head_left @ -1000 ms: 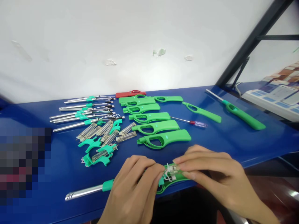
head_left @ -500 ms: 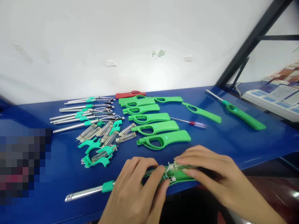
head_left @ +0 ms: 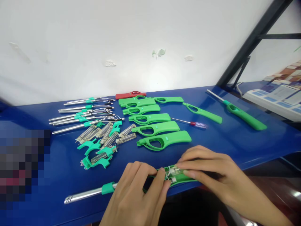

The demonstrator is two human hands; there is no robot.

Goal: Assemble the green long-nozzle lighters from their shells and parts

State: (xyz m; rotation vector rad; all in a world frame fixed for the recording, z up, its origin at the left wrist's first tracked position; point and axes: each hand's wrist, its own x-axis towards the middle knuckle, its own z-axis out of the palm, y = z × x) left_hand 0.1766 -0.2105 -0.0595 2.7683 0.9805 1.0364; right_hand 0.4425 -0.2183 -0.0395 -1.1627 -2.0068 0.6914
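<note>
At the table's front edge lies an opened lighter, its green handle shell (head_left: 185, 179) facing up and its silver tube (head_left: 83, 194) pointing left. My left hand (head_left: 137, 193) is closed over the front of the shell, thumb and fingertips at the thin white wires inside. The fingers of my right hand (head_left: 215, 172) pinch a clear fuel tank (head_left: 175, 170), which sits in the shell's hollow, partly covered by the fingertips. A teal collar (head_left: 108, 188) surrounds the tube beside my left hand. The shell's trigger opening is mostly hidden by that hand.
Beyond my hands lie several green handle shells (head_left: 166, 139), a red shell (head_left: 130, 95) and a screwdriver (head_left: 198, 125). Left of them are metal tubes with wires (head_left: 70, 127), clear tanks (head_left: 127, 138) and teal triggers (head_left: 89, 146). A whole lighter (head_left: 246, 116) lies far right.
My right hand has brought the clear tank slightly down, and it now lies lower and flatter in the green shell. My left hand stays in nearly the same place.
</note>
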